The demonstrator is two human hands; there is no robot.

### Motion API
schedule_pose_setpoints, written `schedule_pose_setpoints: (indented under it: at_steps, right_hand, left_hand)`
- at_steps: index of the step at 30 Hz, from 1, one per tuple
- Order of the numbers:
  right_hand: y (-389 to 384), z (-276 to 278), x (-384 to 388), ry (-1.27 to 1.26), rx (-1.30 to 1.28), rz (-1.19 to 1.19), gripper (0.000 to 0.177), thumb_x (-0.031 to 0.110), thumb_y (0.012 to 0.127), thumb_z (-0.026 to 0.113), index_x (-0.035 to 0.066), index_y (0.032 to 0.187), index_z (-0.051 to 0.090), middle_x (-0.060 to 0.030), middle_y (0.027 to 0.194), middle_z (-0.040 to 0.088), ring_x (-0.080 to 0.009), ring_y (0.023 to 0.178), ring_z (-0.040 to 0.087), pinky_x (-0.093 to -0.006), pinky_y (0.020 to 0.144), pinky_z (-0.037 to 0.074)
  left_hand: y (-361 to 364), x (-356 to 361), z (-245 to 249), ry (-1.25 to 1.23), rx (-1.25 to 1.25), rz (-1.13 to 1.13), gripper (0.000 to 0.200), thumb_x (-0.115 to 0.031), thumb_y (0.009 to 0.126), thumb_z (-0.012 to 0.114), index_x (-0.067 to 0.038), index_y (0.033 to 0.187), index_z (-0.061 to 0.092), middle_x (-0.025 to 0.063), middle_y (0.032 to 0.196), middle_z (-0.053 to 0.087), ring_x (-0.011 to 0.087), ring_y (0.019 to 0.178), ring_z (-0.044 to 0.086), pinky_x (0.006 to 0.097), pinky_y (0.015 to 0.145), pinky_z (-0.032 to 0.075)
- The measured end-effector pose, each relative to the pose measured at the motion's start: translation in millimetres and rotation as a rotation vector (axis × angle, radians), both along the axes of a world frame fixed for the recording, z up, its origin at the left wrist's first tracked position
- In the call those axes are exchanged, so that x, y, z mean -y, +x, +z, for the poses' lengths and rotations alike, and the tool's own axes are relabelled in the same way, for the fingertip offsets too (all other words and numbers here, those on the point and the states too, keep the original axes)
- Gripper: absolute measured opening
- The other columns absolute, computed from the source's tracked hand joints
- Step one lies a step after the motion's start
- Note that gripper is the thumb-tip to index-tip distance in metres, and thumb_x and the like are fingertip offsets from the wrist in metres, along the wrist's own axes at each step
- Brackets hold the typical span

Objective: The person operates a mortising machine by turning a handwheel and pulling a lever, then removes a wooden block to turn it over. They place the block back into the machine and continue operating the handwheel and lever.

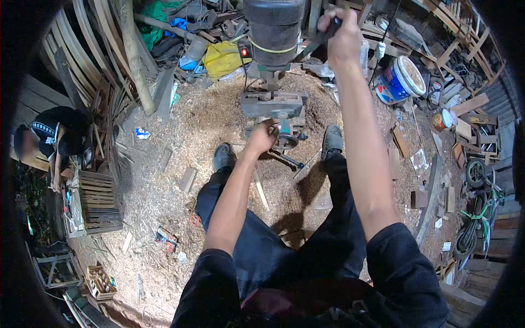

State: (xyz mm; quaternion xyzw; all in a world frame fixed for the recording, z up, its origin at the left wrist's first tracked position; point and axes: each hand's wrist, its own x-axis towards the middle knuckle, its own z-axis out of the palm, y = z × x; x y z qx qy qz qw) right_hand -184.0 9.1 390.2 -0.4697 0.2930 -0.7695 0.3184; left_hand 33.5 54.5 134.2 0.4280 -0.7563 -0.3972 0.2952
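A floor-standing drilling machine [273, 27] with a dark upright housing rises in front of me. Below its head sits a grey metal vise-like table [273, 104]. My left hand [263, 136] is closed at the left side of a round handwheel [286, 142] under that table; its fingertips partly hide the grip. Raised at the upper right, my right hand [344, 44] is wrapped round the end of a dark lever [313, 46] that slants up from the machine's head.
Wood shavings [164, 180] cover the floor, with scattered offcuts [188, 179]. A white-and-blue bucket [399, 82] stands right, near a small green bike [478, 218]. Curved wooden pieces [82, 49] lean at left. Another person [60, 131] sits beside a slatted crate [98, 202]. A yellow sack [224, 60] lies behind.
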Motion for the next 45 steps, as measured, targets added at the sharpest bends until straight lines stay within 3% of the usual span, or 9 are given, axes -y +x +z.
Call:
schedule_pose_setpoints:
  at_steps: [3, 6, 10, 15, 18, 24, 33, 40, 45]
  right_hand:
    - [19, -18, -28, -0.087, -0.181, -0.238, 0.040, 0.030, 0.091, 0.039, 0.002, 0.067, 0.055, -0.0058, 0.069, 0.056, -0.0173, 0.067, 0.047, -0.0306, 0.066, 0.035]
    - [22, -23, -38, 0.024, -0.067, -0.144, 0.040, 0.030, 0.093, 0.042, 0.002, 0.067, 0.054, -0.0044, 0.066, 0.053, -0.0153, 0.067, 0.046, -0.0291, 0.067, 0.034]
    - [27, -38, -56, 0.045, -0.137, -0.199, 0.040, 0.030, 0.095, 0.050, 0.004, 0.064, 0.054, -0.0018, 0.067, 0.052, -0.0116, 0.068, 0.045, -0.0274, 0.067, 0.033]
    - [32, -46, -70, 0.056, -0.076, -0.106, 0.027, 0.019, 0.088, 0.048, 0.001, 0.068, 0.048, -0.0053, 0.073, 0.047, -0.0168, 0.074, 0.043, -0.0291, 0.073, 0.032]
    - [35, -49, -75, 0.041, -0.079, -0.113, 0.027, 0.019, 0.088, 0.048, 0.001, 0.068, 0.047, -0.0053, 0.072, 0.046, -0.0162, 0.073, 0.041, -0.0292, 0.071, 0.032]
    - [33, -56, -85, 0.109, -0.113, -0.115, 0.024, 0.021, 0.087, 0.048, 0.005, 0.069, 0.049, -0.0006, 0.071, 0.048, -0.0097, 0.072, 0.042, -0.0251, 0.065, 0.031]
    - [32, -74, -84, -0.119, -0.114, -0.025, 0.023, 0.019, 0.084, 0.046, 0.003, 0.067, 0.047, -0.0026, 0.068, 0.045, -0.0098, 0.067, 0.040, -0.0254, 0.063, 0.030]
    - [24, -62, -77, -0.005, -0.248, -0.113, 0.026, 0.022, 0.083, 0.046, 0.002, 0.065, 0.047, -0.0035, 0.069, 0.049, -0.0114, 0.065, 0.042, -0.0277, 0.061, 0.032]
    - [23, -29, -46, -0.072, -0.281, -0.292, 0.045, 0.039, 0.100, 0.043, 0.001, 0.082, 0.058, -0.0041, 0.081, 0.059, -0.0110, 0.073, 0.050, -0.0270, 0.068, 0.040]
  left_hand:
    - [-1, 1, -4, -0.084, 0.027, -0.017, 0.034, -0.018, 0.087, 0.061, 0.000, 0.116, 0.062, 0.0238, 0.103, 0.066, 0.0369, 0.094, 0.065, 0.0391, 0.083, 0.050]
    - [-5, -8, 3, -0.060, 0.066, -0.002, 0.032, -0.017, 0.088, 0.061, -0.008, 0.118, 0.063, 0.0206, 0.110, 0.066, 0.0358, 0.104, 0.063, 0.0391, 0.088, 0.049]
    - [-9, -14, 22, -0.008, 0.181, -0.056, 0.033, -0.019, 0.089, 0.060, -0.006, 0.119, 0.063, 0.0217, 0.115, 0.064, 0.0359, 0.107, 0.062, 0.0393, 0.090, 0.049]
    - [-10, -6, 9, -0.039, 0.135, -0.073, 0.033, -0.021, 0.089, 0.060, -0.007, 0.119, 0.063, 0.0226, 0.115, 0.063, 0.0363, 0.108, 0.061, 0.0385, 0.091, 0.048]
    - [-10, -7, 6, -0.074, 0.118, -0.058, 0.027, -0.017, 0.085, 0.061, -0.002, 0.107, 0.064, 0.0234, 0.099, 0.066, 0.0419, 0.092, 0.063, 0.0450, 0.079, 0.051]
    - [-7, -8, 8, -0.044, 0.092, -0.099, 0.030, -0.020, 0.089, 0.060, -0.004, 0.113, 0.064, 0.0228, 0.104, 0.066, 0.0377, 0.097, 0.065, 0.0408, 0.082, 0.051]
    - [4, 2, 22, -0.062, 0.004, -0.042, 0.030, -0.006, 0.086, 0.062, -0.003, 0.115, 0.063, 0.0212, 0.109, 0.066, 0.0316, 0.100, 0.066, 0.0378, 0.086, 0.050]
    - [6, 11, 24, -0.094, -0.028, 0.038, 0.027, -0.013, 0.087, 0.062, 0.000, 0.111, 0.064, 0.0200, 0.102, 0.068, 0.0347, 0.094, 0.066, 0.0396, 0.078, 0.052]
    - [8, 10, 9, -0.081, 0.083, 0.037, 0.035, -0.023, 0.086, 0.062, -0.002, 0.115, 0.064, 0.0216, 0.108, 0.066, 0.0374, 0.100, 0.064, 0.0418, 0.085, 0.051]
